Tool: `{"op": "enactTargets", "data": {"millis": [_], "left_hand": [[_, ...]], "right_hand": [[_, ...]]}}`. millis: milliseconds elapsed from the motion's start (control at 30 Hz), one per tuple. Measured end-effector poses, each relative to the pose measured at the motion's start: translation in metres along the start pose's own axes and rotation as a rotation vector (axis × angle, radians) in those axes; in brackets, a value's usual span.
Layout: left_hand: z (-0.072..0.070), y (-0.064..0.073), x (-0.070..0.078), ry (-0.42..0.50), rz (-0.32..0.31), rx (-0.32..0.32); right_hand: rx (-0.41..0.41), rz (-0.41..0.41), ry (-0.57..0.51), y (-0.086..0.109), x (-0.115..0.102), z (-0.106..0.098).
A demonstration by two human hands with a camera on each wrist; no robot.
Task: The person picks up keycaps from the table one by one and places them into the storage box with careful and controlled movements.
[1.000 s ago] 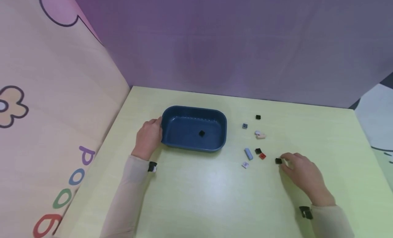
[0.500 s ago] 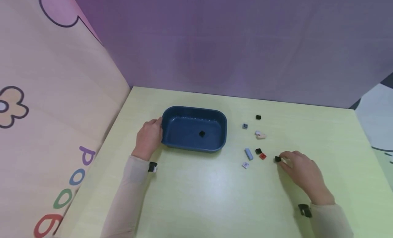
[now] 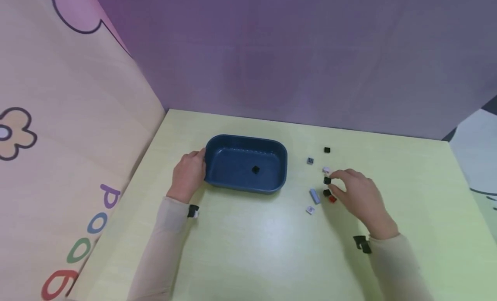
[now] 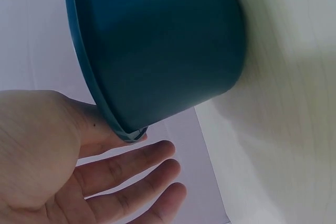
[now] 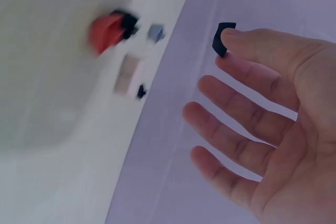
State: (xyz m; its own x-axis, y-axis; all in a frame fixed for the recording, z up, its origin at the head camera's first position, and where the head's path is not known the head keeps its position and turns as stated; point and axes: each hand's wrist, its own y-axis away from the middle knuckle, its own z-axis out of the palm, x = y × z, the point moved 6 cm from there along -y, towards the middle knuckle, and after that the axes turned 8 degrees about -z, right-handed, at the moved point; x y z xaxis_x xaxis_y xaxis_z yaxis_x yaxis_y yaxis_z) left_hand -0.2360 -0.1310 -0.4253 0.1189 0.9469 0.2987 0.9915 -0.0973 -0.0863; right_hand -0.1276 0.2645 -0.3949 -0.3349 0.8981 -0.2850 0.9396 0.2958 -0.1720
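My left hand (image 3: 189,175) grips the rim at the left end of a dark blue basin (image 3: 245,190). In the left wrist view, several fingers (image 4: 131,163) of that hand spread out beneath the rim. Inside the basin lies a black toy brick (image 3: 255,169). My right hand (image 3: 361,199) pinches another small black brick (image 5: 224,39) between thumb and index finger, raised over the table. Close to that hand lie a red brick (image 3: 332,199) and a black brick (image 3: 327,192), side by side. A pinkish-white piece (image 3: 325,169) shows just beyond the fingertips.
Left of the right hand are a light blue long brick (image 3: 315,196) and a white brick (image 3: 310,210). Farther back lie a grey-blue brick (image 3: 310,161) and a black brick (image 3: 327,150). A purple backdrop (image 3: 272,59) stands behind the table (image 3: 240,245).
My right hand has picked up the black brick from the table's right side and carried it left and slightly farther back. The left hand and the basin have stayed in place.
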Motion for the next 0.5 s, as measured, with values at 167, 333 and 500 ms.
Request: {"op": "enactTargets", "data": {"millis": [167, 333, 500], "left_hand": [[0.000, 0.001, 0.002, 0.001, 0.001, -0.003], [-0.001, 0.002, 0.003, 0.003, 0.008, 0.004], [-0.001, 0.001, 0.004, 0.006, 0.008, 0.004]], "right_hand": [[0.019, -0.040, -0.005, -0.021, -0.020, 0.002], [0.050, -0.114, 0.006, -0.041, -0.042, 0.007], [0.032, -0.148, 0.015, -0.058, -0.060, 0.014]]}}
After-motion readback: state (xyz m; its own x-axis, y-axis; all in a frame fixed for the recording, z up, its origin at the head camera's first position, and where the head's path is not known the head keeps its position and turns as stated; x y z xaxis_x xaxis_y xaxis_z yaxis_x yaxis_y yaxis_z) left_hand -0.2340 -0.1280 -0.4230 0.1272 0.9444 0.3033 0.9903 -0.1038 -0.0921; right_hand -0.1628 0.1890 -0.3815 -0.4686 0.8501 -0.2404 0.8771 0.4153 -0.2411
